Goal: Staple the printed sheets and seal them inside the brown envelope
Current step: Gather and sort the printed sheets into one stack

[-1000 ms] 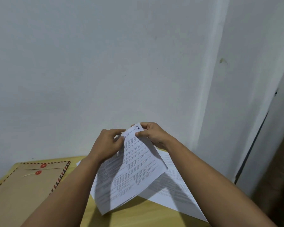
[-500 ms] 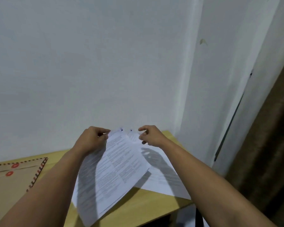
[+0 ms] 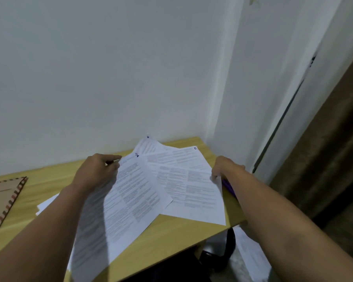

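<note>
- The left hand point(image 3: 96, 174) pinched the top edge of a printed sheet point(image 3: 130, 198) between thumb and fingers; that sheet slanted down toward the person, over the near edge of the wooden table point(image 3: 171, 233).
- The right hand point(image 3: 225, 167), well apart from the left, had its fingertips curled on the right edge of another printed sheet marked 5 point(image 3: 192, 190); whether it gripped or only pressed, I could not tell.
- Between the hands the two sheets overlapped, a third page's corner point(image 3: 149, 144) showing behind them near the wall.
- Just beside the right wrist lay something purple point(image 3: 229, 188), mostly hidden.
- Far left of the left hand lay the brown envelope point(image 3: 2, 200), flat on the table; more white paper point(image 3: 47, 203) peeked from under the left forearm.
</note>
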`<state>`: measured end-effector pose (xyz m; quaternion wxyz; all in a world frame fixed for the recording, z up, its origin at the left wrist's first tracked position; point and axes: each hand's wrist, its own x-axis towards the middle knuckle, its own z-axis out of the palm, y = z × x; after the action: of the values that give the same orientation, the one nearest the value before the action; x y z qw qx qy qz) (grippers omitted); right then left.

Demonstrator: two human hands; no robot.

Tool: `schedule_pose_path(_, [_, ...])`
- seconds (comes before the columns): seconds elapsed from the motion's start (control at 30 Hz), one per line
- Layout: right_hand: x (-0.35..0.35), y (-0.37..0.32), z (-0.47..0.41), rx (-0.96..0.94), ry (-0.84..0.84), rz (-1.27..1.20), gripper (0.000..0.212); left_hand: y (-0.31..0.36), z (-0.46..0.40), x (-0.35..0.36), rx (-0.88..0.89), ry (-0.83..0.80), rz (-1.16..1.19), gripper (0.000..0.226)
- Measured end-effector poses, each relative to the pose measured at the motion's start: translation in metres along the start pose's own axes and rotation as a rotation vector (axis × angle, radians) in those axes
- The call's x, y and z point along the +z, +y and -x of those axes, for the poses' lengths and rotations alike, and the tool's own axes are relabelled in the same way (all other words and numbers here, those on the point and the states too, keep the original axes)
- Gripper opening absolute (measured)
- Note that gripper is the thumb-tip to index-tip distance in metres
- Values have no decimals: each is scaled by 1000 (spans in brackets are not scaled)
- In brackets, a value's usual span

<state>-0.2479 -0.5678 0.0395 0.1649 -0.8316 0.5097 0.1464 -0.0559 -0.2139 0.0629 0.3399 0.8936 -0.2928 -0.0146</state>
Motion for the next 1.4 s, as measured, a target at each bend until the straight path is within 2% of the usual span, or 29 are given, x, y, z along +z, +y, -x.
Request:
schedule_pose_path(0.1, [0,-2,-4,30,-12,21,34,-2,0,5,10,24,32,24])
schedule_pose_path(0.2, [1,-1,-11,51,5,-20,32,-2,0,6,-1,25,68,24])
schedule_pose_path(0.37, [-13,-5,-19,-46,45,-184,31,5,3,2,2,35,148,25])
schedule_pose_path(0.47, [-46,-15,8,-115,69,-393,33,13,5,-6,17,36,205,26])
schedule_pose_path(0.6, [-86,-39,46,-295,108,-705,18,28,8,-22,71,80,236,27])
schedule_pose_path(0.77, [-108,-83,95,-574,55,-914,8,57,11,-52,141,125,304,26])
schedule_pose_path(0.87, [-112,-107,116,-656,8,-968,7,71,12,-71,195,145,327,27])
schedule_pose_path(1.17, [-108,-149,158,-752,-203,-1141,9,86,17,-97,241,206,320,27])
schedule_pose_path(1.4, [-96,-162,172,-763,-225,-1174,14,78,18,-98,168,279,273,27])
